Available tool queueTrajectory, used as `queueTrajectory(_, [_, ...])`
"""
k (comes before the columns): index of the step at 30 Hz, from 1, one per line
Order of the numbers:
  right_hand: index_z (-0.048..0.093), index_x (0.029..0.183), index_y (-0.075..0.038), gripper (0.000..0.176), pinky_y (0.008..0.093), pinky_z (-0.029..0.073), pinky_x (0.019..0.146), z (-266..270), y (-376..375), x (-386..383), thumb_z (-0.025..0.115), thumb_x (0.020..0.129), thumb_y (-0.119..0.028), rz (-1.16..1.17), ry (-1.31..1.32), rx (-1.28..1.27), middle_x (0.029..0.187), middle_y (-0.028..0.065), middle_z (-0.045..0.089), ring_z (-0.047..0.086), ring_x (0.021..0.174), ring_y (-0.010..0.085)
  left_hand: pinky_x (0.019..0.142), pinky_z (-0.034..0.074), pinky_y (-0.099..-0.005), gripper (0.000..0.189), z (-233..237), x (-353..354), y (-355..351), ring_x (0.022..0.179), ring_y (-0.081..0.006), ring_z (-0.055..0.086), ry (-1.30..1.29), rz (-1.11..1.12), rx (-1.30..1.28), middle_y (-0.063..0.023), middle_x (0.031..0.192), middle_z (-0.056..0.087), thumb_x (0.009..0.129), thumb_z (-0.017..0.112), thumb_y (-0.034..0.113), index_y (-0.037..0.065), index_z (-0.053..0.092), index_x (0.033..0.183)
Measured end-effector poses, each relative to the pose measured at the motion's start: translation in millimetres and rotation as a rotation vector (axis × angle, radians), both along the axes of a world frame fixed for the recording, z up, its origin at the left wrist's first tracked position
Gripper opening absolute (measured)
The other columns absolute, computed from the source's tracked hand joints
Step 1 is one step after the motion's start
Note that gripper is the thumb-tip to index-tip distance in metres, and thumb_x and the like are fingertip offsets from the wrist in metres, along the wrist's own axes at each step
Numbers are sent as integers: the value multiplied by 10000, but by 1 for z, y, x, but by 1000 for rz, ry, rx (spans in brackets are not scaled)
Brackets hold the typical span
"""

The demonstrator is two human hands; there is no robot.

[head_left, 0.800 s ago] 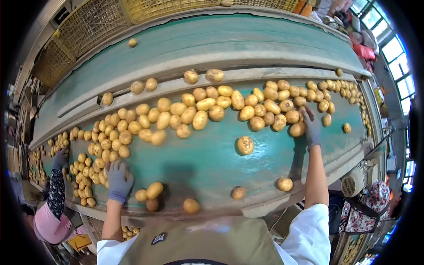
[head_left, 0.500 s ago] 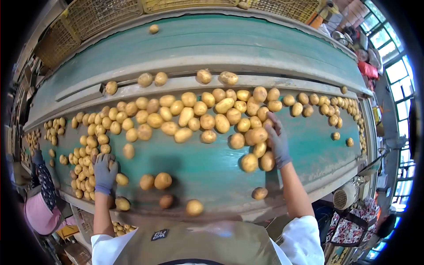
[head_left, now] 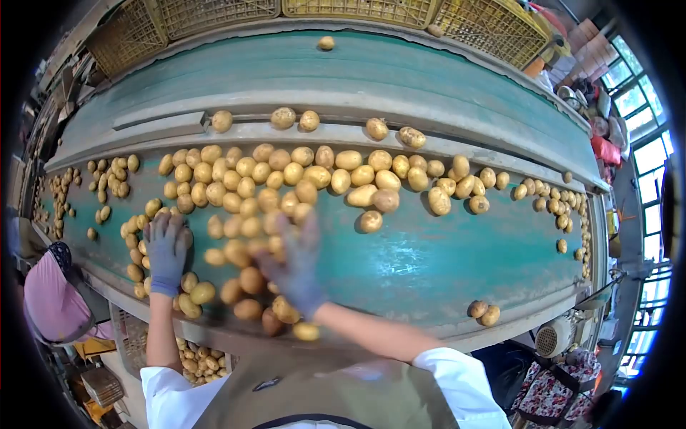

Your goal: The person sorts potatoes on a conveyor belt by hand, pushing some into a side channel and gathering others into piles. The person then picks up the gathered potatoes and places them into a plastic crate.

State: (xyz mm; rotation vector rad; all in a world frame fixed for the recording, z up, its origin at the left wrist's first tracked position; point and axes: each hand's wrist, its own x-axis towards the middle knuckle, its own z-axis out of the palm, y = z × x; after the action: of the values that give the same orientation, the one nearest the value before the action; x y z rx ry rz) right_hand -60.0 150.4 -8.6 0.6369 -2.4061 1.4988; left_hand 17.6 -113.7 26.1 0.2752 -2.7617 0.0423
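Note:
My left hand (head_left: pixel 166 254), in a grey glove, lies over a cluster of yellow potatoes (head_left: pixel 134 270) at the near left of the green conveyor belt (head_left: pixel 429 268). Its fingers point away from me and are stretched out. To its right, my right hand (head_left: pixel 296 268), gloved alike, has its fingers spread against a bunch of potatoes (head_left: pixel 246 250). Motion blurs this hand and the potatoes beside it. A few potatoes (head_left: pixel 202 292) sit between the two hands near the belt's front edge. Many more potatoes (head_left: pixel 350 160) form a band along the belt's far side.
Several potatoes (head_left: pixel 309 120) rest on the metal ledge (head_left: pixel 500 152) behind the belt. Beyond it runs a second green belt (head_left: pixel 400 71) with one potato (head_left: pixel 326 43). Yellow crates (head_left: pixel 357 8) line the back. A person in pink (head_left: pixel 57 300) is at the left.
My right hand has swept left across the belt, with potatoes shifting left alongside it. My left hand stays on the left cluster, slightly farther forward. The view has shifted, so the ledge potatoes appear farther right.

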Motion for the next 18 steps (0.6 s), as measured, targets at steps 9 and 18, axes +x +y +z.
queueTrajectory(9, [674, 1045, -65, 163, 466, 408, 1072, 78, 60, -94, 639, 897, -123, 547, 301, -23, 1278, 171, 596, 521, 1259, 370, 1052, 393, -485, 410, 70, -7, 165, 1193, -370, 541, 107, -498, 604, -169, 1230, 576, 824, 655, 148, 39, 598, 1216])
queueTrajectory(18, [632, 1274, -141, 431, 487, 409, 1003, 21, 208, -176, 653, 894, -342, -278, 245, 774, 1268, 180, 576, 522, 1171, 385, 1070, 249, -701, 261, 4, -48, 259, 1165, -341, 519, -374, -563, 223, -141, 1138, 554, 788, 619, 217, 109, 624, 1026])
